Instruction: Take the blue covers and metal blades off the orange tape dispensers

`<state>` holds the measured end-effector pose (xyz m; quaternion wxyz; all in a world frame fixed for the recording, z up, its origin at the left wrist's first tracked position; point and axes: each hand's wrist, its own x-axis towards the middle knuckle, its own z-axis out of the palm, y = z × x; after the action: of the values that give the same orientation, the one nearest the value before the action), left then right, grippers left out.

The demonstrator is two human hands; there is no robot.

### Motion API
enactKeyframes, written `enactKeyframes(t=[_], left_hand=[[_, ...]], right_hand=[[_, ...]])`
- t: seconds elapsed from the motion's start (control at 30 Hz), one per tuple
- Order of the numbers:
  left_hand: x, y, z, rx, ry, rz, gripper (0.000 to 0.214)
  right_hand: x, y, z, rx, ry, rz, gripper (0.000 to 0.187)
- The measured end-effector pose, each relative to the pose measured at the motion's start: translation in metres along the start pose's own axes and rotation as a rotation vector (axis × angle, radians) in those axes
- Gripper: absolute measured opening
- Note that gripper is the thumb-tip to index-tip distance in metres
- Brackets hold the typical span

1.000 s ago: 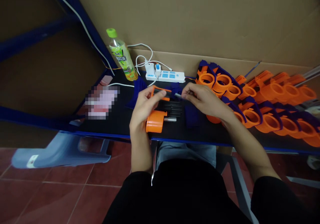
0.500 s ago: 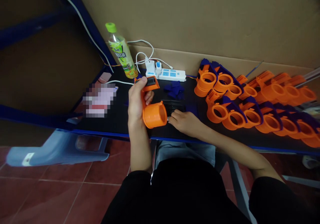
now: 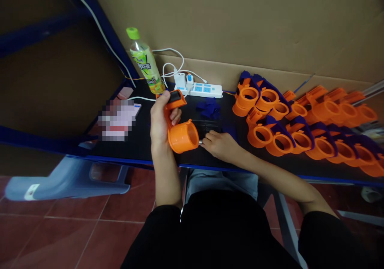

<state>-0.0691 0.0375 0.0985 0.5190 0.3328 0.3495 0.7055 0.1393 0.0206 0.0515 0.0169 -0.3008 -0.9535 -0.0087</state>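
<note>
My left hand (image 3: 159,122) is wrapped round the handle of an orange plastic part (image 3: 182,135) with a ring-shaped barrel, held upright above the black table (image 3: 141,149). My right hand (image 3: 220,145) rests low on the table just right of that part, fingers curled at a small metal pin (image 3: 200,142) beside a black tray (image 3: 208,126). Whether the fingers grip the pin is hidden. A pile of dark blue pieces (image 3: 209,107) lies behind the tray.
Rows of several finished orange and blue parts (image 3: 300,123) cover the table's right half. A green bottle (image 3: 145,64), a white power strip (image 3: 199,89) with cables and a pink packet (image 3: 120,119) sit at the back left. A plastic stool (image 3: 69,179) stands below left.
My left hand turned the orange part upright and raised it slightly. My right hand dropped from the part's top down to the table by the metal pin.
</note>
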Motion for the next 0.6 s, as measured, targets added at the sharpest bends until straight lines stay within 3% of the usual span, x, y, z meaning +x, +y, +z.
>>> enactKeyframes(t=[0.07, 0.17, 0.27, 0.33, 0.43, 0.6], left_hand=[[0.0, -0.003, 0.001, 0.035, 0.016, 0.006, 0.045], [0.0, -0.008, 0.002, 0.156, 0.011, -0.006, 0.043], [-0.001, -0.014, 0.003, 0.257, -0.037, -0.023, 0.04], [0.0, -0.017, 0.004, 0.276, -0.071, -0.035, 0.036], [0.001, -0.02, 0.003, 0.291, -0.086, -0.013, 0.032], [0.005, -0.019, -0.002, 0.384, -0.003, 0.079, 0.031]], right_hand=[[-0.002, 0.003, -0.009, 0.106, 0.054, 0.112, 0.038], [0.0, 0.015, -0.037, 0.282, 0.313, 0.303, 0.038], [0.012, 0.026, -0.067, 0.326, 0.501, 0.28, 0.039], [0.025, 0.031, -0.077, 0.293, 0.476, 0.177, 0.042], [0.045, 0.037, -0.076, 0.285, 0.43, 0.101, 0.035], [0.065, 0.061, -0.057, 0.427, 0.417, 0.183, 0.027]])
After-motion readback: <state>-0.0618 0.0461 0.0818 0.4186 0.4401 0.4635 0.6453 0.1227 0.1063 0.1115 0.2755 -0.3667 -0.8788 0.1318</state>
